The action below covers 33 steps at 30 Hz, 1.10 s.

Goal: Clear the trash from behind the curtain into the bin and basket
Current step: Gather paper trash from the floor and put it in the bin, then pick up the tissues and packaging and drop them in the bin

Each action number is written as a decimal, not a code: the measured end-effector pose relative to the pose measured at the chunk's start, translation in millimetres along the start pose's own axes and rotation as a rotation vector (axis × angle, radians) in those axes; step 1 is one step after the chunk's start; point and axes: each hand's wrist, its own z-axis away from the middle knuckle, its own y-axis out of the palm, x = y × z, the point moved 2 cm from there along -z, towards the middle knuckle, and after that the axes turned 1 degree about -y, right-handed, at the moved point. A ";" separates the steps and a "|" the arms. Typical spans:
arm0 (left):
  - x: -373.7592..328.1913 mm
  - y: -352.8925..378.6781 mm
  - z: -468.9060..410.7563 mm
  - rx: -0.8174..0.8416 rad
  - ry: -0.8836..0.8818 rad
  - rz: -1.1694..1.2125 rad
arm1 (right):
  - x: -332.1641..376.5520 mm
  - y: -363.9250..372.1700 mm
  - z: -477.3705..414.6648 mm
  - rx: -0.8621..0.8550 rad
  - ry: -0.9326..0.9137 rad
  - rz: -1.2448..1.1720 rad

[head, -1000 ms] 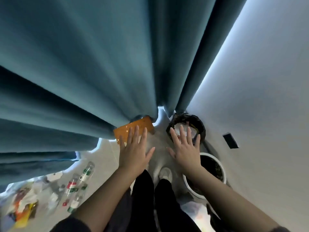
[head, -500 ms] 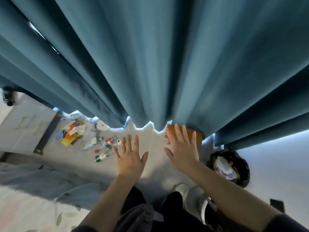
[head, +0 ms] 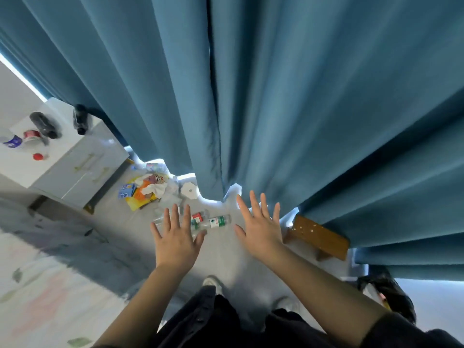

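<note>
Blue curtain (head: 313,101) folds hang to the pale floor (head: 226,262); at lower right a black-lined bin (head: 399,300), partly hidden by the forearm, shows something white inside. Wrapper-and-tissue trash (head: 147,190) lies at the hem near a white cabinet (head: 80,172), clear bottles (head: 216,221) lie partly behind the left hand (head: 175,238), and a wooden stool (head: 319,237) stands half under the curtain beside the right hand (head: 261,231). Both hands are spread and empty.

Both arms stretch forward, bare forearms showing. The left hand (head: 175,243) is spread flat, palm down. The right hand (head: 259,228) matches, fingers splayed, gripping nothing.
</note>
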 end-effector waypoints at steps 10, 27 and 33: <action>74.4 -2.7 -41.0 0.065 -0.133 0.037 | 62.1 18.9 -81.0 0.101 -0.065 0.050; 167.9 -22.5 -188.2 0.146 -0.326 0.087 | 168.6 10.0 -279.4 0.364 -0.357 0.021; 232.5 -2.9 -271.9 0.287 -0.243 0.056 | 206.9 47.9 -357.9 0.429 -0.229 0.009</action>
